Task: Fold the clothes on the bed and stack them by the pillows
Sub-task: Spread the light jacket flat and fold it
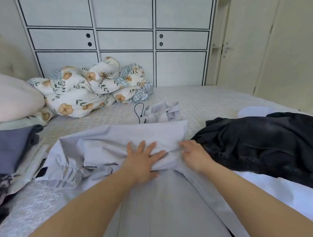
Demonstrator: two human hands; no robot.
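Clothes are all over the bed [214,96], so I'll place everything off the pale grey jacket [117,138] spread in the middle. Biggest thing behind it is the white wardrobe [123,39] against the far wall. Left and behind the jacket sits a bunched-up floral quilt [82,89], with a plump pink pillow [11,99] further left of that. Right of the jacket, touching its edge, is a heap of black clothes [269,144]. Left of the jacket there's a folded blue-grey stack [10,148] just in front of the pillow, so that pile is already by the pillows. The jacket itself is partly folded over, with a gathered cuff [68,174] on its near left side and its hood [162,111] and black drawstring [140,112] poking out the far side.

Left hand [143,160] lies flat on the jacket's fold, fingers spread and straight, pressing it down. Right hand [195,156] rests on the jacket's right edge with fingers bent down into the fabric; can't tell whether it's actually pinching it.
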